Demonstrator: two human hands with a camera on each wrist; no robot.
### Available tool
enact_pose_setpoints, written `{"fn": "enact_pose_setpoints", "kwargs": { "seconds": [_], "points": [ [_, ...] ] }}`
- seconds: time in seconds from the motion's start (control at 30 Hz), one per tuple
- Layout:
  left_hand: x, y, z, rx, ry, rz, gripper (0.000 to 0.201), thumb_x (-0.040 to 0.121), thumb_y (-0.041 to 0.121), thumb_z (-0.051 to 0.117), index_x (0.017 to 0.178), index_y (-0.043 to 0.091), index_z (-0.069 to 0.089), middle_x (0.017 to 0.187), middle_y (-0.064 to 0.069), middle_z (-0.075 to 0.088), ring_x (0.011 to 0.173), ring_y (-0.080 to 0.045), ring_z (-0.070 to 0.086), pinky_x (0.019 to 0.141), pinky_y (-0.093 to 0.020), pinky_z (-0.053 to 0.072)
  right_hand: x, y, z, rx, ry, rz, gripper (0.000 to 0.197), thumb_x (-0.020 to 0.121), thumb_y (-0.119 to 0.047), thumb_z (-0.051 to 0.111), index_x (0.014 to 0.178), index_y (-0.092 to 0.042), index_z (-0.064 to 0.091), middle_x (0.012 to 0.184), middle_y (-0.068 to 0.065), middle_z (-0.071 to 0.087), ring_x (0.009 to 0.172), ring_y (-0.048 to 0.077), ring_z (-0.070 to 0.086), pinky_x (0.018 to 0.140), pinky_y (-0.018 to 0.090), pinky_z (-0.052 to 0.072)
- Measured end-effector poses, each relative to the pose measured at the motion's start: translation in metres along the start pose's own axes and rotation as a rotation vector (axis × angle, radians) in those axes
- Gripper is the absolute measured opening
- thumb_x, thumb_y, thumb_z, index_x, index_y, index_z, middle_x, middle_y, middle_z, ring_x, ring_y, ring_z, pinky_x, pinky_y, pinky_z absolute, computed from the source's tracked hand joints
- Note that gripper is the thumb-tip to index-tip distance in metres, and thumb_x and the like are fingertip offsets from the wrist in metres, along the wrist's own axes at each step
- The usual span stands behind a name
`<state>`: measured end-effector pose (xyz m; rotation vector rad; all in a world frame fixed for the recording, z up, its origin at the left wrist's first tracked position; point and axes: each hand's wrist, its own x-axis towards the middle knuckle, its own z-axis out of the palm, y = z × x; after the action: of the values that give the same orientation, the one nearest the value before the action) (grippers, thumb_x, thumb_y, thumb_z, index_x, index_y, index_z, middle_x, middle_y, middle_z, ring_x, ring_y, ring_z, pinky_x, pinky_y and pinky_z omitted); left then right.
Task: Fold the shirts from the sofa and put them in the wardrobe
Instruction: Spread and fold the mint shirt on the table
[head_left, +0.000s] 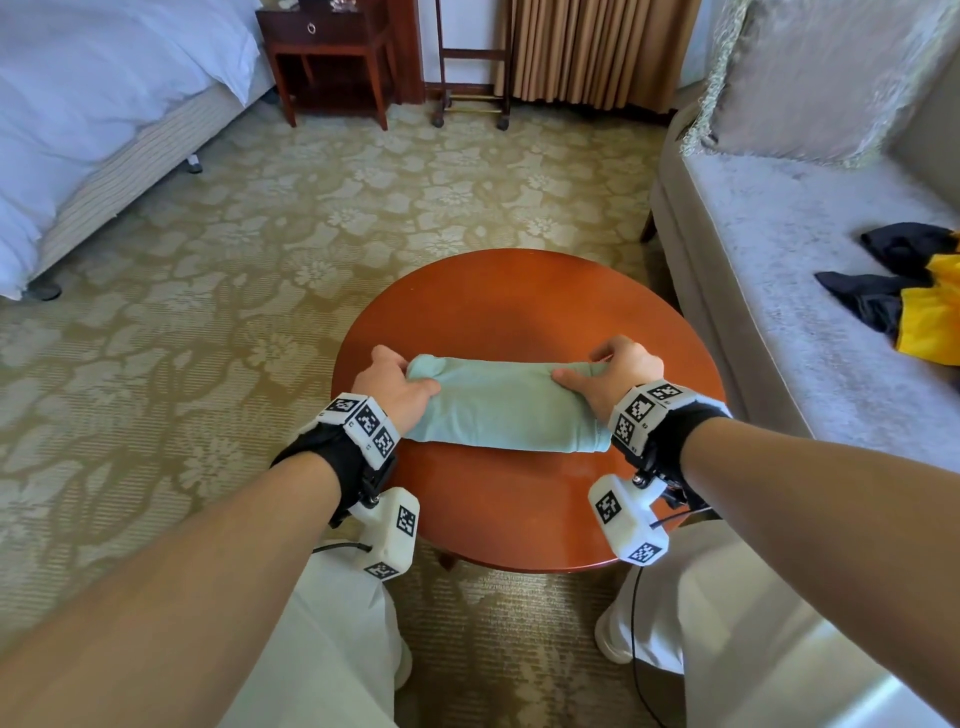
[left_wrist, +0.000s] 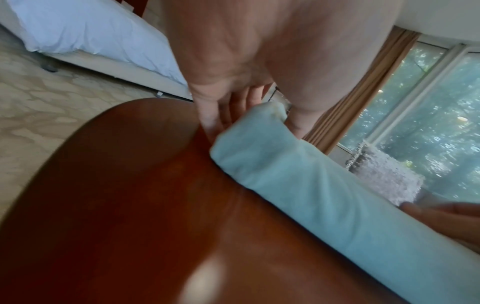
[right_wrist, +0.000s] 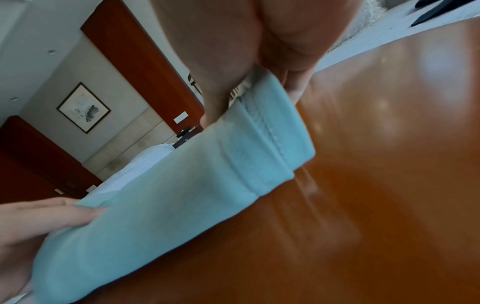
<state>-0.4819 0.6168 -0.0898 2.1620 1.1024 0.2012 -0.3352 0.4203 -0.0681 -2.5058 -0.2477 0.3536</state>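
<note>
Currently: pale green shirt (head_left: 506, 405), folded into long band, is lying across middle of round wooden table (head_left: 519, 291), bare wood showing on far and near sides. Left end is being gripped by left hand (head_left: 397, 387), thumb on top, fingers (left_wrist: 215, 121) tucked at far edge against wood. Right end is being pinched by right hand (head_left: 613, 376), thumb over cloth. Black and yellow clothes (head_left: 914, 286) are lying on sofa (head_left: 779, 270), well apart from table rim. Open carpet (head_left: 234, 270) lying to left.
</note>
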Motion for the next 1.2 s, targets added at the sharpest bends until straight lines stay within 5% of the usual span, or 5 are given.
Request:
{"fn": "enact_pose_setpoints", "kwargs": {
  "seconds": [0.13,0.23,0.5,0.77,1.2],
  "points": [
    [-0.006,0.008,0.007,0.231,0.166,0.263,0.052,0.085,0.038,0.065,0.128,0.018,0.044,0.129,-0.003,0.046,0.12,-0.023,0.044,0.095,-0.037,0.037,-0.004,-0.006,0.007,-0.06,0.082,-0.075,0.067,0.078,-0.055,0.07,0.129,-0.019,0.044,0.129,0.003,0.047,0.116,0.023,0.05,0.093,0.038,0.046],
    [-0.012,0.018,0.015,0.38,0.111,0.483,0.055,0.093,0.044,0.054,0.143,0.027,0.037,0.152,0.001,0.031,0.142,-0.02,0.024,0.114,-0.046,0.019,-0.019,-0.011,0.019,-0.244,0.129,-0.429,0.072,0.081,-0.054,0.062,0.139,-0.017,0.037,0.151,0.005,0.026,0.14,0.025,0.026,0.115,0.044,0.025],
    [-0.001,0.011,0.034,0.757,-0.284,0.36,0.068,0.094,0.07,0.007,0.154,0.04,-0.005,0.164,0.009,-0.008,0.149,-0.011,-0.018,0.116,-0.055,-0.015,-0.031,0.009,0.061,-0.602,-0.225,-0.603,0.07,0.096,-0.064,0.017,0.155,-0.031,0.001,0.162,-0.002,-0.012,0.148,0.018,-0.017,0.119,0.047,-0.011],
    [0.012,0.008,0.03,0.694,-0.338,0.273,0.078,0.089,0.076,0.007,0.155,0.037,-0.001,0.164,0.013,0.001,0.15,-0.011,-0.011,0.118,-0.054,-0.01,-0.01,0.014,0.059,-0.518,-0.24,-0.637,0.09,0.078,-0.082,0.018,0.154,-0.034,0.01,0.159,-0.009,0.015,0.148,0.016,0.005,0.121,0.044,0.003],
    [0.008,0.005,0.019,0.819,-0.264,0.314,0.062,0.098,0.061,0.01,0.149,0.031,0.027,0.134,0.001,0.034,0.122,-0.022,0.031,0.096,-0.042,0.024,-0.003,0.005,0.047,-0.725,-0.254,-0.502,0.071,0.09,-0.071,0.0,0.153,-0.04,0.002,0.162,-0.005,-0.011,0.148,0.024,-0.015,0.114,0.055,-0.016]
  ]
}}
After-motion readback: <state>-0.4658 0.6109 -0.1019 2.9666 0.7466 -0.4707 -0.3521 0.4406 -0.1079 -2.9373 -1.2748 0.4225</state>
